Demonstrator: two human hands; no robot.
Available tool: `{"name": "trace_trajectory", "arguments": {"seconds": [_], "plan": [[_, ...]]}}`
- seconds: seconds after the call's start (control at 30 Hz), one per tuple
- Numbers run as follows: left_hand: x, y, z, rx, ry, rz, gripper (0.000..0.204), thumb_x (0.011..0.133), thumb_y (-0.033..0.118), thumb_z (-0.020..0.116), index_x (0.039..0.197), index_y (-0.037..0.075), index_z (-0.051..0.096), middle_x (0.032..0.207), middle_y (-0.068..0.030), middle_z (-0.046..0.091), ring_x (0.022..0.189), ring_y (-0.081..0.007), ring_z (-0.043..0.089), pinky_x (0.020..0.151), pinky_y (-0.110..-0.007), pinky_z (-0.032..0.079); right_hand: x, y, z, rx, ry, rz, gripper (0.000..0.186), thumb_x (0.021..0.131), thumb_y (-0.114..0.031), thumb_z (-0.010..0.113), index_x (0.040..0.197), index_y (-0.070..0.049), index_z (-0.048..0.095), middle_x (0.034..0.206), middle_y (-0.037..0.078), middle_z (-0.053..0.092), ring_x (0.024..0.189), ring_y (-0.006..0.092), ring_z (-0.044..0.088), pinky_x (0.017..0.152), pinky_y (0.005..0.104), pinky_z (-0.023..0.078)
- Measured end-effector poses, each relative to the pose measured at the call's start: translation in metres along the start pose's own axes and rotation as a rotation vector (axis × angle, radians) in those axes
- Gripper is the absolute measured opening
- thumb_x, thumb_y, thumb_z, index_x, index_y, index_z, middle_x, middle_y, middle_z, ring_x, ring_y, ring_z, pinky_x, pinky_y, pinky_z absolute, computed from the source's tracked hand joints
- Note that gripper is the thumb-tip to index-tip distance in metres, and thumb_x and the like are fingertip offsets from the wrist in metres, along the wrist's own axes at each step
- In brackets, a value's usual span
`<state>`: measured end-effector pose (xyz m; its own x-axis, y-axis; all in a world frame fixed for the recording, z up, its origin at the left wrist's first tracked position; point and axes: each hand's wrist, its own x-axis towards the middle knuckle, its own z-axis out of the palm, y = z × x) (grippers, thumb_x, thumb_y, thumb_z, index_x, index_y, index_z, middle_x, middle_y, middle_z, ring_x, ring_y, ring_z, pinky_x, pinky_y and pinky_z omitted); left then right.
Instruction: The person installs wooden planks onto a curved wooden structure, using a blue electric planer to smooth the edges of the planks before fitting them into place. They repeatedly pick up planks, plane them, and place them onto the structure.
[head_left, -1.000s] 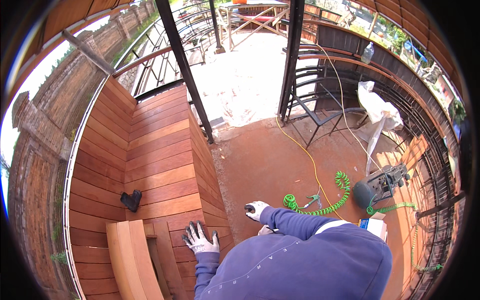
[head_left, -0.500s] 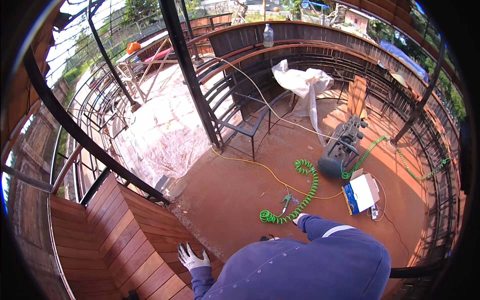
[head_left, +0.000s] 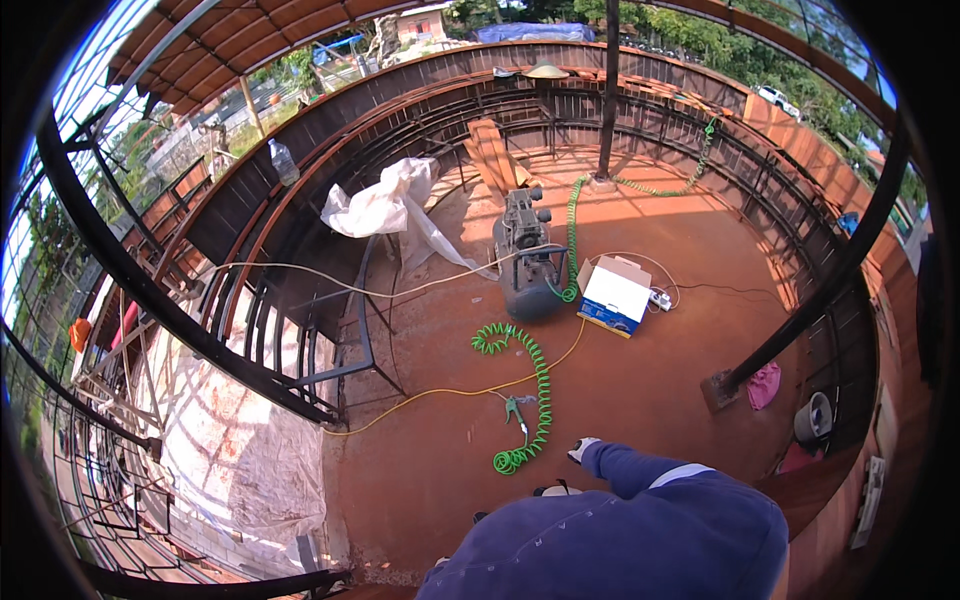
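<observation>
My right hand (head_left: 582,450), in a white and dark glove, reaches forward from a dark blue sleeve (head_left: 635,468) at the lower middle. It is small and partly turned away, so its finger position is unclear. Nearest to it is a coiled green air hose (head_left: 543,390) on the floor, a short gap to its left. A green blow gun (head_left: 514,412) lies beside the coil. My left hand is out of view. Part of a shoe (head_left: 555,490) shows beneath my torso.
An air compressor (head_left: 530,275) stands ahead beside an open white and blue box (head_left: 615,295). A yellow cord (head_left: 440,392) crosses the reddish floor. Black posts (head_left: 800,325), curved bench frames and crumpled white sheeting (head_left: 385,200) surround the area. A grey bucket (head_left: 813,418) and pink cloth (head_left: 764,386) are at right.
The view has swung to the right, bringing in the bucket and pink cloth. My gloved left hand, spread beside the wooden steps before, has left the picture. My right arm remains stretched forward.
</observation>
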<state>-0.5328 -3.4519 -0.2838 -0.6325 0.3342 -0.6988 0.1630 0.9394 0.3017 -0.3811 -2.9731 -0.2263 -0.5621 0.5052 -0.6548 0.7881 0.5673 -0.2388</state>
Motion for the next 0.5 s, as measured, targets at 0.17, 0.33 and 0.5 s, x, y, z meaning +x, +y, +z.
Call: {"name": "trace_trajectory", "arguments": {"seconds": [0.17,0.33,0.5], "plan": [[0.058,-0.034,-0.074,0.198,-0.148,-0.002,0.037,0.086,0.042,0.056,0.1,0.01,0.067,0.088,-0.0108,0.071,0.081,-0.0266,0.069,0.075,-0.041,0.051,-0.05,0.035,0.034,0.179,0.088,0.247,0.047,0.089,-0.048,0.052,0.109,-0.01,0.07,0.112,0.019,0.067,0.107,0.0365,0.062,0.092,0.0446,0.048],[0.138,-0.03,-0.142,0.279,-0.214,-0.065,0.035,0.086,0.041,0.054,0.093,0.01,0.067,0.082,-0.0104,0.071,0.075,-0.0262,0.068,0.071,-0.041,0.051,-0.113,0.039,0.116,0.245,0.031,0.34,0.05,0.091,-0.05,0.047,0.111,-0.01,0.069,0.116,0.019,0.065,0.111,0.0357,0.06,0.095,0.0446,0.047],[0.205,0.046,-0.158,0.213,-0.218,0.009,0.034,0.087,0.04,0.051,0.087,0.01,0.067,0.077,-0.01,0.07,0.07,-0.0257,0.067,0.067,-0.041,0.05,-0.149,0.06,0.196,0.411,0.026,0.562,0.049,0.094,-0.047,0.042,0.116,-0.012,0.067,0.12,0.019,0.064,0.114,0.0367,0.059,0.097,0.0455,0.045]]}}
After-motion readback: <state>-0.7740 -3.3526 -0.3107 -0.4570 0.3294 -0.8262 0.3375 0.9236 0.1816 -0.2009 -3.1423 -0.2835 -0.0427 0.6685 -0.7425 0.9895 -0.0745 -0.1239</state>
